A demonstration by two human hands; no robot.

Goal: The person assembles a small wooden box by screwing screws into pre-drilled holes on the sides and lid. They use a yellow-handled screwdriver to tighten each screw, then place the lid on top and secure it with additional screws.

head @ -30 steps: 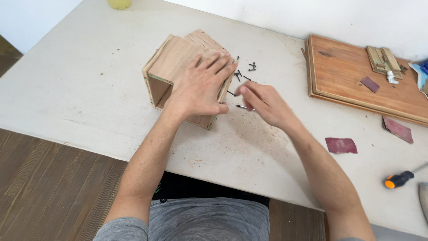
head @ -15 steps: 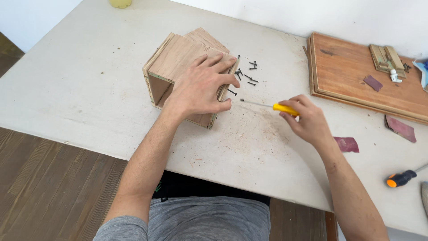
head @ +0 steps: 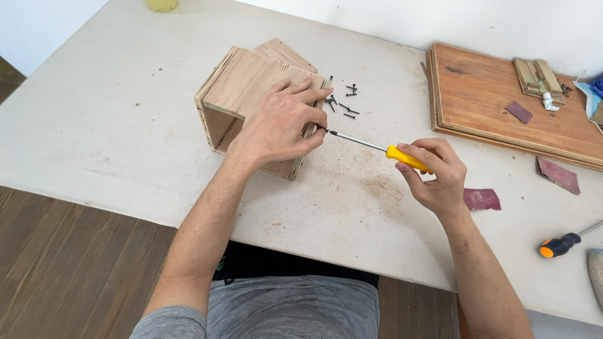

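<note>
Left hand [head: 279, 129] lies flat, pressing the wooden box [head: 251, 94] on the desk [head: 94, 125]; right hand [head: 433, 176] grips the yellow screwdriver [head: 377, 148], shaft running leftward, tip meeting the box's right edge under the left fingertips.

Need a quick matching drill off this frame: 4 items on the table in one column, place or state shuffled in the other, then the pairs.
Items
1. wooden box
2. yellow-handled screwdriver
3. black screws
4. orange-and-black screwdriver

Place or state
A. lying untouched near the right edge of the table
B. gripped in the right hand, tip toward the box's side
C. scattered loose just beyond the box
D. on its side, pressed down by the left hand

Pairs: 1-D, 2-B, 3-C, 4-A
</note>
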